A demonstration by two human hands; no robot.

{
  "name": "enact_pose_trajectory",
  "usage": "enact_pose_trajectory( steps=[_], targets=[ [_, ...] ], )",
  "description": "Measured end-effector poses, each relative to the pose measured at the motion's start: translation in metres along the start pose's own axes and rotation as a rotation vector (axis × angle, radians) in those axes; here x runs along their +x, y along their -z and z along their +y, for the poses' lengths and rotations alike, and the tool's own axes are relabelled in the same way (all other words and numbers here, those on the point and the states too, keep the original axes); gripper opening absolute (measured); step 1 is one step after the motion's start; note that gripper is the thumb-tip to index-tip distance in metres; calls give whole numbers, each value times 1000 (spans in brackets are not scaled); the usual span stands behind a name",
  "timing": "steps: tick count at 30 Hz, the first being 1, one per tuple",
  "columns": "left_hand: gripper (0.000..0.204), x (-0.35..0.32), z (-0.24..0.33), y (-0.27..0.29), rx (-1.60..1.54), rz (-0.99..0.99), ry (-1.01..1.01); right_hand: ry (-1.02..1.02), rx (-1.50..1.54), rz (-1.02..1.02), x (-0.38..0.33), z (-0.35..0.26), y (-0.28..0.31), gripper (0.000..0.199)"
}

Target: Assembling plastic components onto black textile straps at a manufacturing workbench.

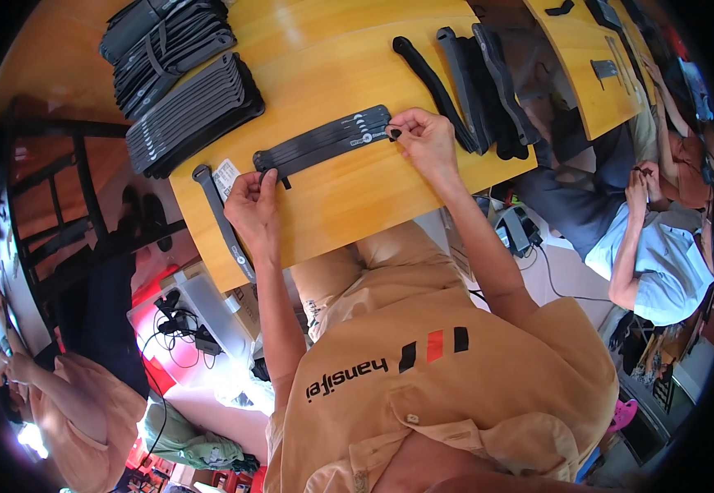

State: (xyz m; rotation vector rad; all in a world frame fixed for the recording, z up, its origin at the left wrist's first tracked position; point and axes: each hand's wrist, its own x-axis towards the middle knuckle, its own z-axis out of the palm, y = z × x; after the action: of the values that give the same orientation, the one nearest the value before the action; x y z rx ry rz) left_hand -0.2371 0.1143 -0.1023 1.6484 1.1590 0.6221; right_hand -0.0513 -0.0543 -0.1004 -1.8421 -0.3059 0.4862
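We have a yellow wooden table [332, 209] before us, with a thick banded stack of dark straps [164, 53] at its far left and a flatter strap stack [197, 119] just nearer. Several loose straps [465, 86] lie side by side at the right. Between our hands lies a dark strap bundle [324, 146], flat on the tabletop, its long axis running left to right, the right end tilted farther from us. It lies leftward from our right hand [427, 148] and just beyond our left hand [254, 209]; each hand is nearest its own end. A single strap [224, 222] lies by our left wrist, a white label [225, 175] beside it. Our right thumb and forefinger pinch a small black piece [395, 134] at the bundle's right end. Our left fingers are bent close at the other end; whether they grasp it, we cannot tell.
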Motion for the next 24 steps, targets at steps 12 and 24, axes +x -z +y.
enact_pose_trajectory(
  steps=[12, 24],
  targets=[
    [20, 1, 5, -1, 26, -9, 17, -13, -32, 10, -1, -7, 1, 5],
    [21, -1, 8, -2, 181, 20, -35, 15, -67, 14, -2, -10, 0, 5]
  ],
)
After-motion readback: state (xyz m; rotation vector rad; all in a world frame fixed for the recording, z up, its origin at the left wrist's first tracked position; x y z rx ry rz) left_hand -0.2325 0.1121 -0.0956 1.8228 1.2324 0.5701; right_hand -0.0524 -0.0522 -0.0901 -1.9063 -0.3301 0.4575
